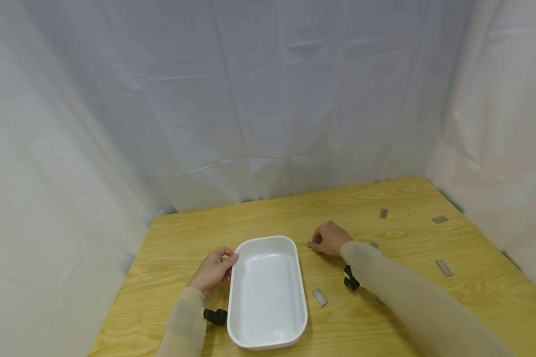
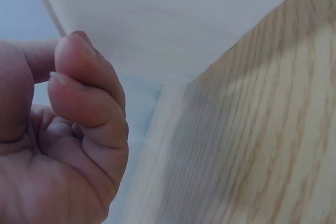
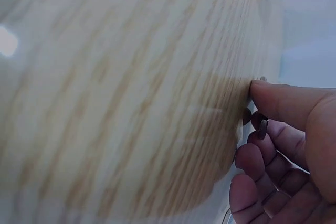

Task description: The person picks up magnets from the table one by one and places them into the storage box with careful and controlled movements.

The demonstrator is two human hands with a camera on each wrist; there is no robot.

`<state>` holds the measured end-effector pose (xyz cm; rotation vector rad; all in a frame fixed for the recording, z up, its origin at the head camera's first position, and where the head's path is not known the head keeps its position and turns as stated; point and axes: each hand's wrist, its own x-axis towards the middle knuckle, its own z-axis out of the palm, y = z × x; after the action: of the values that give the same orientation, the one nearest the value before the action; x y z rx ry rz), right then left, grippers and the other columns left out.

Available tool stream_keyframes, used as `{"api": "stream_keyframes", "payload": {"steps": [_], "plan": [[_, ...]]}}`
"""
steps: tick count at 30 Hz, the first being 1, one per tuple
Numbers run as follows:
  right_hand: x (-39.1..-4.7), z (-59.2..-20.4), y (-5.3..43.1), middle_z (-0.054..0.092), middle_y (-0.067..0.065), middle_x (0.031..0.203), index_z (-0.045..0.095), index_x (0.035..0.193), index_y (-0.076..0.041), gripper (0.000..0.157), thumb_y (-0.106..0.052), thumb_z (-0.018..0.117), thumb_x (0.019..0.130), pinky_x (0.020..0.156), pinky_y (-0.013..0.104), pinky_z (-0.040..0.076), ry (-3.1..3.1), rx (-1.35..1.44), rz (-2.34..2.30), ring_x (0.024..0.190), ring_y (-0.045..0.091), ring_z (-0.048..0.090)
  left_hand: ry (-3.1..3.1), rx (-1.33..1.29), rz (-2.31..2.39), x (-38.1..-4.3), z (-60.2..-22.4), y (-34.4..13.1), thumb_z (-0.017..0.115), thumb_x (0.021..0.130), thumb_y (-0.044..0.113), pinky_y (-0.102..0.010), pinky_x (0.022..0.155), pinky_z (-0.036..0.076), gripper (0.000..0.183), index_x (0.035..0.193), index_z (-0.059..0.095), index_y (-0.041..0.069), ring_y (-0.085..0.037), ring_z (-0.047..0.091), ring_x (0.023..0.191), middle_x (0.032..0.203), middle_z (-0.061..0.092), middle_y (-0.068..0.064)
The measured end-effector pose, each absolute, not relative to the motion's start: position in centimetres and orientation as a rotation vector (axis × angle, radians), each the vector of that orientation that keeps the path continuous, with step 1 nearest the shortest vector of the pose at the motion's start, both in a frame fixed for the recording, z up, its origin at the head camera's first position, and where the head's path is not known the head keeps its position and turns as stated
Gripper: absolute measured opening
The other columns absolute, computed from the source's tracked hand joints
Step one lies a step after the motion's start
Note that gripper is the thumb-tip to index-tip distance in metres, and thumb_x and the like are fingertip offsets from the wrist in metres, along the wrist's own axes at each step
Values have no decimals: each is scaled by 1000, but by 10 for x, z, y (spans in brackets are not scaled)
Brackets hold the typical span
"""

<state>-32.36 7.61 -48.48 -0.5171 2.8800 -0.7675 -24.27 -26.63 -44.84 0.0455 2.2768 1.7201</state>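
In the lower left of the frame, the left hand (image 1: 214,270) was bent at the left rim of a glossy white rectangular tray (image 1: 268,292) with rounded corners, perhaps of plastic or enamel. Its thumb and fingers pinched this rim near the upper corner. The tray stood in the lower middle of the frame, on a yellow wood-grained bench (image 1: 183,233), and nothing lay inside it.

Just to the right of the tray was a flat grey rectangular piece (image 1: 311,244) which looked like metal, and the right hand (image 1: 332,238) pinched it between thumb and fingers, close to the surface. Whether it had already left the bench, I cannot tell. Nearer to the bottom edge, a second grey piece (image 1: 320,297) lay flat beside the tray. Further right, a third grey piece (image 1: 374,245) was partly covered by the pale right sleeve (image 1: 402,282), and others were scattered towards the right edge of the frame.

For so thin a piece, in my judgement, it was best to keep the thumb low, to catch the long edges, and to tilt one side up before lifting. A light left grip seemed enough; pressing the rim hard could have tipped the tray.
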Motion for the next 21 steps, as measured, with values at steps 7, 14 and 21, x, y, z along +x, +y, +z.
{"api": "stream_keyframes", "payload": {"steps": [7,14,21], "plan": [[-322,-485,77,62,-9,77,73,86,-16,10,-26,75,84,69,30,49,2868,-544,-807,71,9,55,2295,61,1727,-239,-444,-265,52,100,15,-26,49,41,23,107,49,-7,-13,47,49,60,51,-3],[-322,-485,80,62,-12,76,73,86,-18,11,-29,73,86,69,29,49,2880,-599,-855,70,7,56,2295,64,1727,-241,-445,-265,52,100,15,-27,49,41,21,105,50,-6,-15,48,50,60,52,-4],[-317,-473,82,63,-9,83,72,94,-16,16,-30,72,86,72,31,51,2903,-646,-956,76,8,57,2274,31,1738,-252,-466,-273,56,99,21,-27,48,41,26,107,50,-3,-15,47,50,61,52,-4]]}}
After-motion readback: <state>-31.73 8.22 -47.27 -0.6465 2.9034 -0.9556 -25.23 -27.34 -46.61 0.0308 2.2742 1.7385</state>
